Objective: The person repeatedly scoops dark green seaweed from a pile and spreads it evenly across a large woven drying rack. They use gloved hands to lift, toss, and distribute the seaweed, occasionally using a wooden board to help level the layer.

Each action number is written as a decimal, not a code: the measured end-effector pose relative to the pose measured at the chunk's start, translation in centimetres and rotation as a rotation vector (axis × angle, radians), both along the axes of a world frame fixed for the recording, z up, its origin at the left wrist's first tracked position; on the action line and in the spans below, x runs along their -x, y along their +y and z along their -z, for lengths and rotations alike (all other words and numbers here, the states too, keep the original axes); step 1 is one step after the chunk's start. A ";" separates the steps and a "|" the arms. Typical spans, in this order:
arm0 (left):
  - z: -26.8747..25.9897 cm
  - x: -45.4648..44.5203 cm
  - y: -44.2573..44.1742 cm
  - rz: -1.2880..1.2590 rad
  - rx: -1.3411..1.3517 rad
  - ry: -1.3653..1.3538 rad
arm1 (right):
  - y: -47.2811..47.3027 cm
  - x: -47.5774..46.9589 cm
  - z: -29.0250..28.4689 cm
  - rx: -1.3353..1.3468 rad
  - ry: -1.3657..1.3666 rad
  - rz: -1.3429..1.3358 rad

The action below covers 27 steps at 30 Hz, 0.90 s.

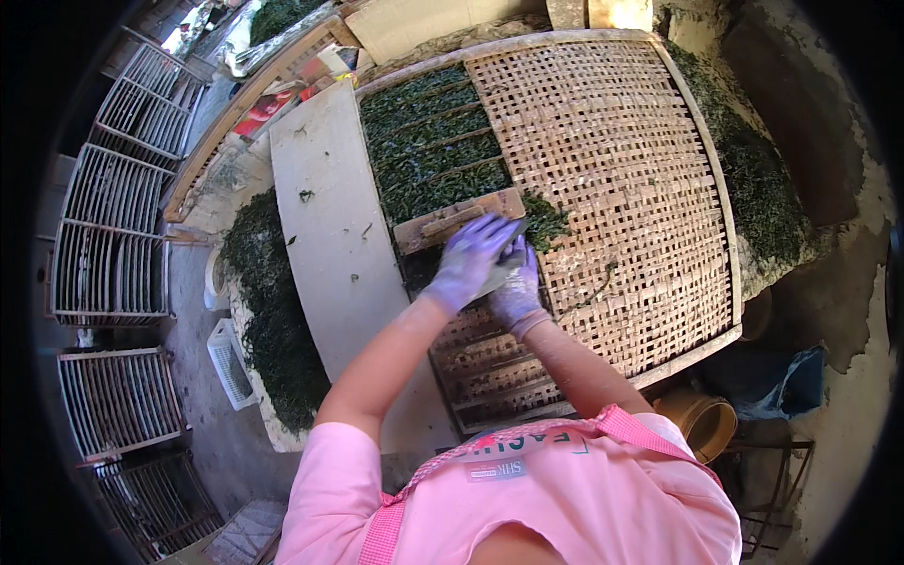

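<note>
My left hand (466, 263), in a purple glove, lies over a grey flat piece (503, 272). My right hand (517, 291), gloved alike, presses against the same piece from the right; the hands cover much of it. Just beyond the fingers, a wooden board with a raised grip bar (452, 220) rests across a slatted frame (459, 406). Chopped dark green leafy material (431, 141) fills the frame's far rows. In the near rows, woven mat shows between the slats. A loose green clump (545, 220) sits right of the board on the woven bamboo mat (621, 176).
A pale board (318, 212) with green scraps runs along the frame's left side. Dark green heaps lie at left (272, 318) and right (756, 183). Slatted racks (113, 272) and a white plastic basket (232, 364) stand left. A yellowish bucket (706, 427) is at lower right.
</note>
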<state>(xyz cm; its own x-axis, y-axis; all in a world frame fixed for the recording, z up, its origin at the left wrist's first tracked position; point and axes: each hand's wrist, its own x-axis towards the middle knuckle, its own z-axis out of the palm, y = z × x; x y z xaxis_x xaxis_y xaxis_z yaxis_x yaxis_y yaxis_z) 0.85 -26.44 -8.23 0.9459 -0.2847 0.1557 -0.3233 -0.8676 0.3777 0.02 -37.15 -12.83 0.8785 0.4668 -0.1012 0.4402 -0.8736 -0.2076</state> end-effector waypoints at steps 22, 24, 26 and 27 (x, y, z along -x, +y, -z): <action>4.9 9.2 8.2 -0.956 0.431 -0.437 | -2.1 -3.0 -4.3 -0.585 0.361 0.021; 1.4 8.6 6.4 -0.839 0.222 -0.467 | -4.1 -6.7 -2.3 -1.089 0.725 0.240; 3.1 9.5 7.0 -0.793 -0.094 -0.360 | -3.0 -7.6 -3.6 -1.058 0.404 0.201; 4.3 10.3 6.9 -0.829 -0.188 -0.170 | -1.9 -7.0 -6.7 -1.109 0.411 0.125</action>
